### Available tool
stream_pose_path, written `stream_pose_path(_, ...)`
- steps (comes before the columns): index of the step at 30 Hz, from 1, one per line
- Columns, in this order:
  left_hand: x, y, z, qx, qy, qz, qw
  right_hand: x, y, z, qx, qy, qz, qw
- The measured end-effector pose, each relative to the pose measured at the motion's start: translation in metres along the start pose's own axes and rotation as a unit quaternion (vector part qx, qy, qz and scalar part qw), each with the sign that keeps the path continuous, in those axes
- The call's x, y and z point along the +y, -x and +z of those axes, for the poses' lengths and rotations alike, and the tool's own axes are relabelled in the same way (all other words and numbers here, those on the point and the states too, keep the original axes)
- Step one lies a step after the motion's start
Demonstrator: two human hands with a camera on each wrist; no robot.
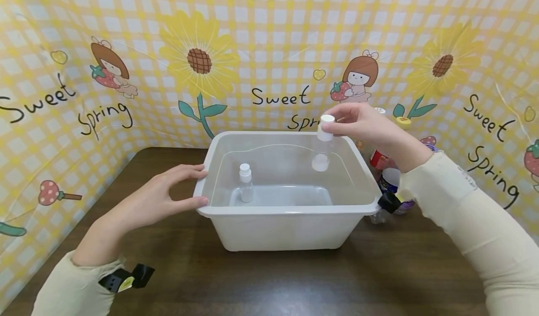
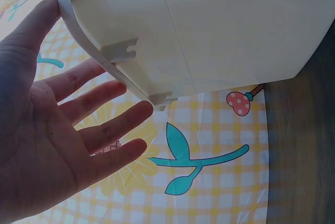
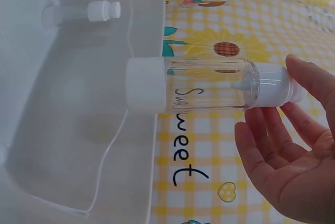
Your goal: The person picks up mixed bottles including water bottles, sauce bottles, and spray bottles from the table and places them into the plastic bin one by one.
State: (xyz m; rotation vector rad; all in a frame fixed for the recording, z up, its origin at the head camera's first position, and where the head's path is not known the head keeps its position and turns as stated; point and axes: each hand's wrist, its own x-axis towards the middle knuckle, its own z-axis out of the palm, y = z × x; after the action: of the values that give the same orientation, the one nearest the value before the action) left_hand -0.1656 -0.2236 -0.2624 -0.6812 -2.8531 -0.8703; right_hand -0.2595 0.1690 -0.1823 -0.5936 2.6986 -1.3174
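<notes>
Right hand (image 1: 368, 126) pinches a bottle (image 1: 324, 136) by its cap over the bin (image 1: 286, 232). One small bottle (image 1: 246, 185) stands inside; other containers (image 1: 378, 160) remain outside, rightward. Left hand (image 1: 155, 197), fingers extended, touches the rim (image 1: 290, 210).

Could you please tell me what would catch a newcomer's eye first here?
Probably the yellow-checked sunflower backdrop, which rises behind the brown table. Next comes the white plastic tub on the table, with a clear, white-capped bottle standing inside, towards its left. At the tub's right end, the right hand holds a similar bottle by its top, while the left hand touches the left rim.
</notes>
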Motion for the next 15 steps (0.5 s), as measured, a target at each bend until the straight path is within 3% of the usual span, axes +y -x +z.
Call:
stream_pose_path(5,0.0,0.0,0.0,0.0,0.0,0.0,1.0,0.001,-0.015,0.009,-0.027,0.023,0.001,0.9994)
stream_pose_path(15,0.0,0.001,0.0,0.001,0.0,-0.003,1.0,0.002,-0.039,0.027,-0.062,0.011,0.008,0.998)
